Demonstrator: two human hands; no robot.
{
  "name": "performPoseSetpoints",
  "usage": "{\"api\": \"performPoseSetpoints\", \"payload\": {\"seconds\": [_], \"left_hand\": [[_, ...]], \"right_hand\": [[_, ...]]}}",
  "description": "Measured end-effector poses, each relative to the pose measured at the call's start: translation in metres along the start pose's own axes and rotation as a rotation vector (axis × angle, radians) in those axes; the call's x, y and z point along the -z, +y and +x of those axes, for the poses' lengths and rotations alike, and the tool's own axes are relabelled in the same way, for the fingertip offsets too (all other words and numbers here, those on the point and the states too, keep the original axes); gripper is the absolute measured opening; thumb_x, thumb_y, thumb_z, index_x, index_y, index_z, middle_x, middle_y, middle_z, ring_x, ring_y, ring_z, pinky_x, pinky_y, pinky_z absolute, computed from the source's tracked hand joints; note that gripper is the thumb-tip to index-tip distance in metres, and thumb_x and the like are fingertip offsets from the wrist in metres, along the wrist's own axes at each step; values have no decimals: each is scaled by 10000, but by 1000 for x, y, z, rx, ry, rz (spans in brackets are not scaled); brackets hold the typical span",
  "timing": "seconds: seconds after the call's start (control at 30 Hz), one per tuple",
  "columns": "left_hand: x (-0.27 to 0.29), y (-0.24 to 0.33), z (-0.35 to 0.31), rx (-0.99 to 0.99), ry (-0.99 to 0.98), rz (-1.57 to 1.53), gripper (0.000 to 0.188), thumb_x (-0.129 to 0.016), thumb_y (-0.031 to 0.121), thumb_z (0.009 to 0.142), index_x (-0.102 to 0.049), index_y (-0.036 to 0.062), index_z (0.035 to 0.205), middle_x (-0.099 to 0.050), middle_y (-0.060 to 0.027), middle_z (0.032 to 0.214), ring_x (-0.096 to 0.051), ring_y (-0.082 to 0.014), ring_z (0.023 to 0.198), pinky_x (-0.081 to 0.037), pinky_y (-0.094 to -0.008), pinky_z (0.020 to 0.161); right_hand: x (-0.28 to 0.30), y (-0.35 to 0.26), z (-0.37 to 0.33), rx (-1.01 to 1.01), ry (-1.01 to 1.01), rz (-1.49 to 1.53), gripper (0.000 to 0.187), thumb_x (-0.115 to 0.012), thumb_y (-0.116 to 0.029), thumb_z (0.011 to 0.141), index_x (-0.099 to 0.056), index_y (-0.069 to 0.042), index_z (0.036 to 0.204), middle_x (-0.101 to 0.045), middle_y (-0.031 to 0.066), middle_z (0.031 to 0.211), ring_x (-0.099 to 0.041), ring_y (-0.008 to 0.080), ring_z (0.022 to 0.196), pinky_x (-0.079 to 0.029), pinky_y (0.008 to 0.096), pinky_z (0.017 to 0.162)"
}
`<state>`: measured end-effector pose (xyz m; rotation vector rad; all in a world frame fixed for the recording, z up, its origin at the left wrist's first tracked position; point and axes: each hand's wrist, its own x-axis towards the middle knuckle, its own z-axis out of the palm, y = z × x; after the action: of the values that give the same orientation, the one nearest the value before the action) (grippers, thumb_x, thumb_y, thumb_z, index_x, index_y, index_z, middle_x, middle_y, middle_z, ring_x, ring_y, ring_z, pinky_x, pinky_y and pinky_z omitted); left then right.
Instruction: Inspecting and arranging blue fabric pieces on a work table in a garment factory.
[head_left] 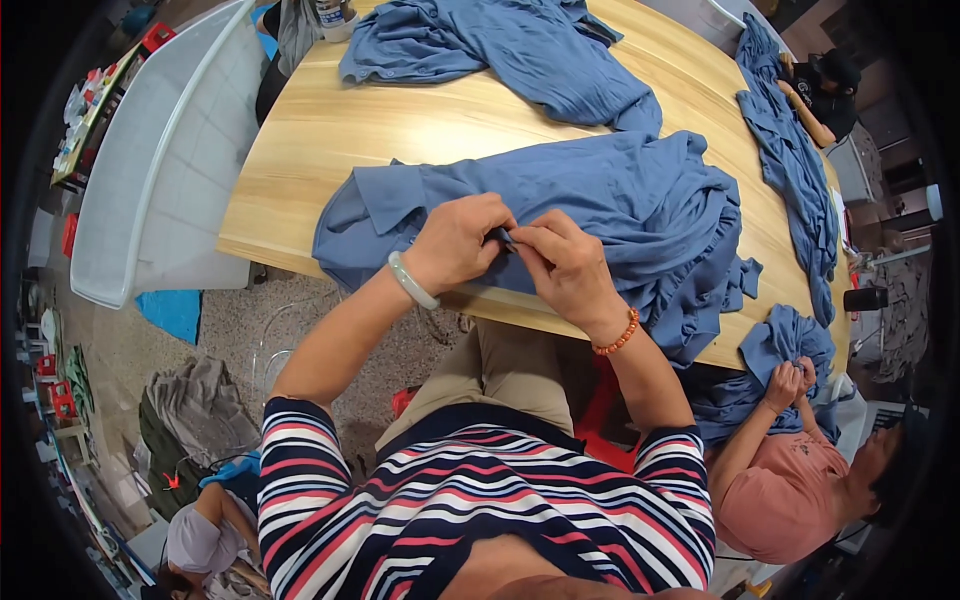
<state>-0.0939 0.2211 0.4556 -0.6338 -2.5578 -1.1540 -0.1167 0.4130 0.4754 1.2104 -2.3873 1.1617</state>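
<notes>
Here's the blue collared shirt [590, 185] along the near edge of the table [330, 125], left hand [462, 240] and right hand [570, 262] pinching a small fold with their fingers; it looks light, soft, likely to slump, so doubled edges should grip best

Pinch point: fingertips of left hand [460, 242] and right hand [568, 268] cover a small dark bit of the blue garment [620, 200]; can't tell if it's button or seam. Cloth right under the grip: hidden. Beyond grip, second garment [480, 45] runs off the top edge; up-left, jar [336, 18] and white tub [205, 195] cut off there too. Right of grip, co-worker's hands [789, 385]: pinch too small to read. Lower left, another person [205, 540] clipped by bottom edge.
</notes>
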Motion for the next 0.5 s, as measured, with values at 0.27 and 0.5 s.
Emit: {"api": "performPoseSetpoints", "payload": {"seconds": [0.27, 0.5], "left_hand": [[-5, 4, 7, -163, 93, 398, 191, -678, 11, 641, -582, 74, 794, -531, -72, 787, -537, -282, 757, -418, -381, 670], [-3, 12, 3, -85, 69, 284, 210, -666, -17, 622, -585, 75, 793, -540, -71, 788, -553, -288, 770, -429, -389, 676]], "right_hand": [[2, 9, 2, -345, -134, 395, 57, -663, 27, 858, -641, 42, 909, -626, 8, 849, -544, 40, 722, -455, 224, 624], [-3, 9, -3, -515, -207, 486, 152, -674, -24, 888, -652, 56, 1015, -673, 14, 907, -576, 29, 807, -496, 200, 697]]}}
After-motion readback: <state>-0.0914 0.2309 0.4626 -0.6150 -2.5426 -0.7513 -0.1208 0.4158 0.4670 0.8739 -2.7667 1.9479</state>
